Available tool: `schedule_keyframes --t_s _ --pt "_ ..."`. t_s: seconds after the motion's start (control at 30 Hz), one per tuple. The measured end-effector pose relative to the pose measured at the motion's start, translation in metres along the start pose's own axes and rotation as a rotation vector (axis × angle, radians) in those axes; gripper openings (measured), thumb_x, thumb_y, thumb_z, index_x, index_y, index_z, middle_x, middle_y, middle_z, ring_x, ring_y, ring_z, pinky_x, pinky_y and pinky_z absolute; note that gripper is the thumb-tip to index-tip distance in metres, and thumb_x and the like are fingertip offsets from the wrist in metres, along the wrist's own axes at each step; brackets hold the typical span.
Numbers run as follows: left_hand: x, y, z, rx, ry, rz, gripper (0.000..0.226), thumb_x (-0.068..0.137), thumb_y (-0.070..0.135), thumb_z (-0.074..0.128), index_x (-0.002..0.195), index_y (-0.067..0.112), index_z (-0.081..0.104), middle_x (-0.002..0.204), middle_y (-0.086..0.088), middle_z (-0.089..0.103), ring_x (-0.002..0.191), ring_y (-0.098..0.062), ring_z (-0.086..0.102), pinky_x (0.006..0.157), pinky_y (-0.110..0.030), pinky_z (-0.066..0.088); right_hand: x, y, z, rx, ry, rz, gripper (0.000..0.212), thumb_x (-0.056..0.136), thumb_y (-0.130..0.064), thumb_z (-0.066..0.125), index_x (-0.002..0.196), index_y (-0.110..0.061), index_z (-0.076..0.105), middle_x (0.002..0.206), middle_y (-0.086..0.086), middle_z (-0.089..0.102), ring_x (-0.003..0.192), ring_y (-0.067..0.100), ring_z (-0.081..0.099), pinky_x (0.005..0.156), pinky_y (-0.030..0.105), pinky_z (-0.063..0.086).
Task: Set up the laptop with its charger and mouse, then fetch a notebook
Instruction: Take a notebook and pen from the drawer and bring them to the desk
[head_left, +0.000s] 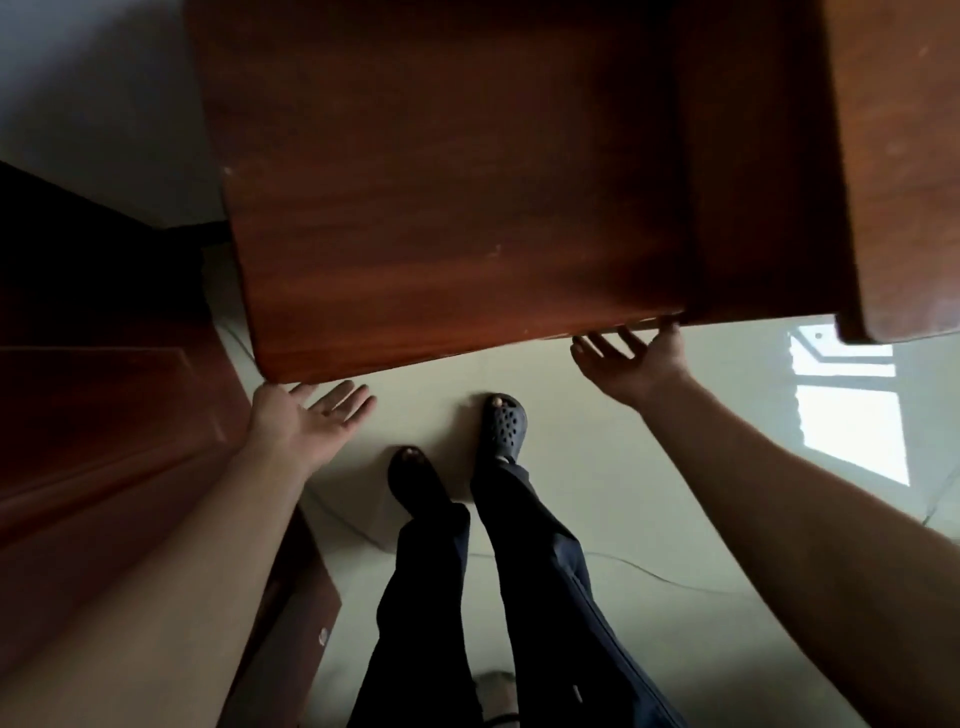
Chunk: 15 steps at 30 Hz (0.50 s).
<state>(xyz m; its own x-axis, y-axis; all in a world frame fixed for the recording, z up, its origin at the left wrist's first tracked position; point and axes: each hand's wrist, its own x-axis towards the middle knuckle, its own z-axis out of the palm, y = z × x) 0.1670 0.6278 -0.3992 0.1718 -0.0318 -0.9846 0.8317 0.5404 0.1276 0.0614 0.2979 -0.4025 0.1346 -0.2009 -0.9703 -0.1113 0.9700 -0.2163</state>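
Oddly, no laptop, charger, mouse or notebook shows. Our left hand (306, 415) and right hand (628, 358) spread open, empty, palms up beneath the bare desk (441, 208) front edge, right thumb touching it.

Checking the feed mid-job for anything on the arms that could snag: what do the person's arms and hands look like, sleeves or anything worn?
Both forearms are bare for all that shows; no sleeves or cuffs are in view. The left hand and right hand wear no gloves, and no rings, watch or wristband can be seen. Nothing hangs from either arm.
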Motion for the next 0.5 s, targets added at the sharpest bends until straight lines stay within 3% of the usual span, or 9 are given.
schedule_keyframes --t_s 0.13,0.3,0.5 --pt "0.014 -0.009 0.003 -0.086 -0.085 -0.016 0.033 0.098 0.026 0.034 0.126 0.013 0.046 0.128 -0.03 0.044 0.116 -0.044 0.052 0.08 -0.052 0.049 0.009 -0.008 0.001 0.017 -0.039 0.044 0.057 0.082 -0.047 0.062 0.12 -0.004 0.056 0.117 0.034 0.056 0.089 0.055 0.065 0.076 0.06 0.053" --pt "0.023 -0.02 0.004 -0.154 -0.136 0.018 0.036 0.095 0.03 0.042 0.124 0.013 0.056 0.126 -0.029 0.047 0.113 -0.042 0.055 0.084 -0.053 0.051 0.018 -0.006 -0.004 0.06 -0.1 0.046 0.06 0.08 -0.043 0.066 0.123 -0.003 0.052 0.121 0.038 0.054 0.095 0.058 0.062 0.086 0.061 0.05" --pt "0.013 -0.032 -0.012 -0.16 -0.14 -0.005 0.019 0.086 0.025 0.054 0.098 0.013 0.063 0.126 -0.019 0.053 0.107 -0.034 0.06 0.078 -0.05 0.053 0.005 0.01 -0.029 0.066 -0.104 0.064 0.053 0.079 -0.033 0.062 0.121 -0.001 0.057 0.118 0.034 0.06 0.098 0.055 0.063 0.087 0.061 0.05"
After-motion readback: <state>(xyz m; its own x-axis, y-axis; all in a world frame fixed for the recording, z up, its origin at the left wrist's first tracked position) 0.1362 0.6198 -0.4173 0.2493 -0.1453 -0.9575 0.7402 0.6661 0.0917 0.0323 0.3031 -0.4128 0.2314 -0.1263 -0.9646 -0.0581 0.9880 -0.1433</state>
